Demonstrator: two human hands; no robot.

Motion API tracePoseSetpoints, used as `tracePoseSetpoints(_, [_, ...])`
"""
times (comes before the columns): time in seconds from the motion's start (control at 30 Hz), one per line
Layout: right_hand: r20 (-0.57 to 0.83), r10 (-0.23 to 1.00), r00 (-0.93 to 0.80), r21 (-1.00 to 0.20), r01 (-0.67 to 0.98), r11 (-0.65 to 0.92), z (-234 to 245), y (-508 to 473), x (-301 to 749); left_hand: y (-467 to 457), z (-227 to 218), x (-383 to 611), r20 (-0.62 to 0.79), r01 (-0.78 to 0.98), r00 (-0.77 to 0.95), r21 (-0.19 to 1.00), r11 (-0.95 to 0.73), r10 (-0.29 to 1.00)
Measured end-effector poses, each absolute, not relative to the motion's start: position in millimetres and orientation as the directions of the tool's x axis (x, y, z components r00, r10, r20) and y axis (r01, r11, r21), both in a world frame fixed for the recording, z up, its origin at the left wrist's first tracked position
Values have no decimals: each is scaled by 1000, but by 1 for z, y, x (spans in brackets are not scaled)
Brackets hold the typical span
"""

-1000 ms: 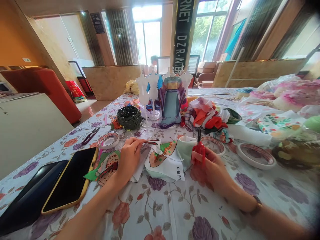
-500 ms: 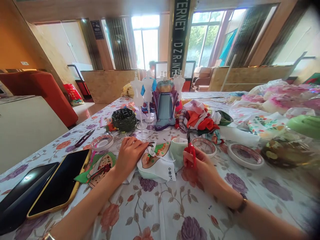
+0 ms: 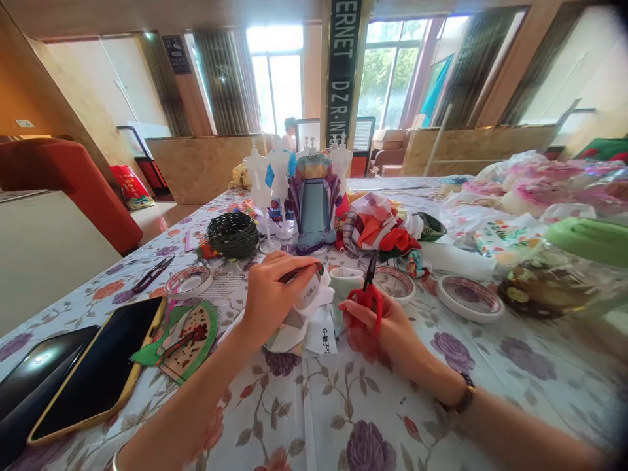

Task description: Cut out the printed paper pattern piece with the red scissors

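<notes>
My left hand (image 3: 271, 294) is lifted a little off the table and grips a bunched white printed fabric piece (image 3: 314, 324) with an orange and green pattern. My right hand (image 3: 380, 324) rests on the floral tablecloth (image 3: 353, 412) and holds red-handled scissors (image 3: 367, 297), blades pointing up and away. The two hands are close together, the fabric between them. A pale green fabric fold (image 3: 343, 284) lies just behind the scissors.
Two phones (image 3: 93, 373) lie at the left by a cut green-edged fabric piece (image 3: 184, 333). Tape rolls (image 3: 188, 281), a black woven basket (image 3: 233, 233), small mannequins with a blue dress (image 3: 314, 203), a fabric pile (image 3: 387, 232), black snips (image 3: 153, 273) and bagged items (image 3: 549, 196) crowd the table.
My left hand has picked the white fabric up off the table and bunched it. My right hand with the scissors has shifted slightly left, toward the fabric.
</notes>
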State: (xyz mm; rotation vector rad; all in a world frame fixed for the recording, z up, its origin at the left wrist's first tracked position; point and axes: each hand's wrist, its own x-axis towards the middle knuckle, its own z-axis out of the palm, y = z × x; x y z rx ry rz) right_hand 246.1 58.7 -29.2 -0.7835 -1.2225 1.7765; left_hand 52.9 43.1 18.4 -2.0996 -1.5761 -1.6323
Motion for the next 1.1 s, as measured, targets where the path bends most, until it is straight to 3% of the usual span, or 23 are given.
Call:
tracePoseSetpoints(0.17, [-20,900,-435,-939,-301,-166,-33,59,247,30,14,62,670,558,-34,628,-542,741])
tracePoseSetpoints(0.63, [35,858,-513,-971,-221,-92,-26,46,248,10,13,68,398,294,-180,894,-337,900])
tracePoseSetpoints(0.97, [49,865,-500,-982,-182,-49,-27,47,250,1,12,78,155,119,-262,985,-128,953])
tracePoseSetpoints(1.1, [50,859,-510,-983,-176,-48,-28,45,251,-3,10,82,145,81,-257,988,-129,955])
